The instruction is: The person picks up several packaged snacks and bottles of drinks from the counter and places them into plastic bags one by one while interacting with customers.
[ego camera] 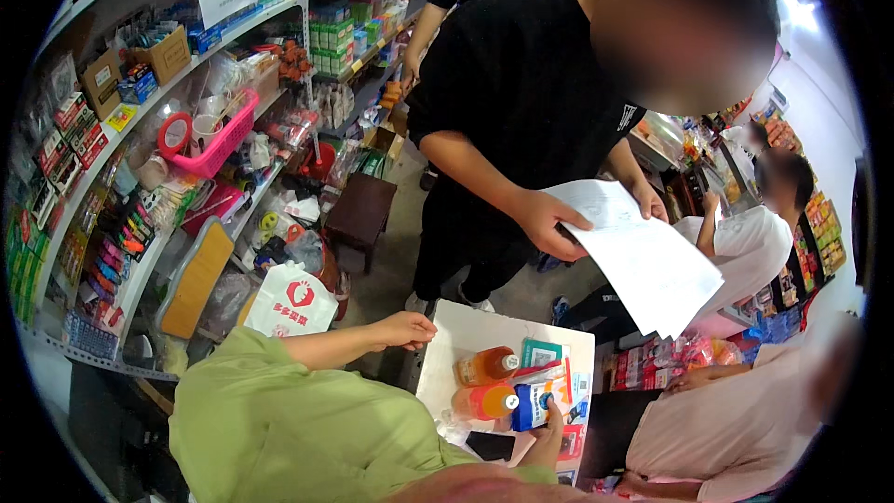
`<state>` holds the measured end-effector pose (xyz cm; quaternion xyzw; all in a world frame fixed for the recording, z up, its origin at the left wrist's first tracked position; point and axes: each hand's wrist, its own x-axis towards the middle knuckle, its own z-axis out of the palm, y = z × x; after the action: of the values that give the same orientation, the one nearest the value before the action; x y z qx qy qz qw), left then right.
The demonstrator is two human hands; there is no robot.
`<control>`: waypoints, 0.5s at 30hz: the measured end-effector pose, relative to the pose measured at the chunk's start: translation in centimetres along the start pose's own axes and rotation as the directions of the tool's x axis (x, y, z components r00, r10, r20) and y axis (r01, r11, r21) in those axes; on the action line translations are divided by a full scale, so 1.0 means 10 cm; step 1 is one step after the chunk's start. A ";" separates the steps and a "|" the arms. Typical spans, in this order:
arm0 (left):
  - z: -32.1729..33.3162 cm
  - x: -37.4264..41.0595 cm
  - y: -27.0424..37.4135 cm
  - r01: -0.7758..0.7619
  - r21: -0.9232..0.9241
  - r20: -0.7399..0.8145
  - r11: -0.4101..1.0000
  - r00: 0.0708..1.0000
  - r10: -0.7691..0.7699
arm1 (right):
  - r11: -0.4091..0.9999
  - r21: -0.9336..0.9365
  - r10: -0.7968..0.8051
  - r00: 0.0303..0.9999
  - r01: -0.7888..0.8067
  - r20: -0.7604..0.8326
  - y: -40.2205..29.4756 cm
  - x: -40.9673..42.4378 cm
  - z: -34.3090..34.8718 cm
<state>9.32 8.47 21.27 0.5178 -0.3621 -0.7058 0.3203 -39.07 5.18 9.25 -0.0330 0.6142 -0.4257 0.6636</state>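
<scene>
My right hand (548,436) grips the edge of a blue-and-white packet (532,406) over a small white counter (447,342). Close beside the packet are two capped drink bottles: an amber bottle (482,367) and an orange bottle (478,402) with a red-and-orange label. A dark flat object, possibly a phone (491,445), lies near my body. My left hand (405,332) hovers by the counter's left corner, its fingers drawn together and nothing visible in them. Across the counter, a person in black holds several white paper sheets (628,244).
Stocked shelves (230,38) curve along the left, with a pink plastic basket (223,147) on one. A white bag (293,300) is left of my arm. Beyond it stands a dark wooden stool (361,206). Other people stand to the right. A teal printed-code card (539,351) is on the counter.
</scene>
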 end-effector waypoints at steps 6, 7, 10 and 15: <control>-0.19 -0.09 -0.18 0.058 0.031 -0.054 0.998 0.997 -0.057 | 0.984 0.152 -0.117 0.978 0.091 0.173 0.03 0.06 0.17; -0.22 -0.10 -0.23 0.049 0.029 -0.058 0.998 0.997 -0.047 | 0.979 0.166 -0.153 0.968 0.121 0.199 -0.02 0.06 0.18; -0.40 0.01 -0.35 -0.020 -0.010 -0.031 1.000 0.999 0.020 | 0.945 0.223 -0.291 0.925 0.238 0.243 -0.05 0.11 0.03; -0.32 -0.17 0.08 0.024 0.022 -0.119 0.999 0.993 -0.021 | 0.847 0.303 -0.494 0.857 0.436 0.147 -0.25 -0.08 -0.36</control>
<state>12.89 8.91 22.11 0.5665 -0.3446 -0.6732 0.3273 -43.29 5.80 10.37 -0.1415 0.4496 -0.6446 0.6019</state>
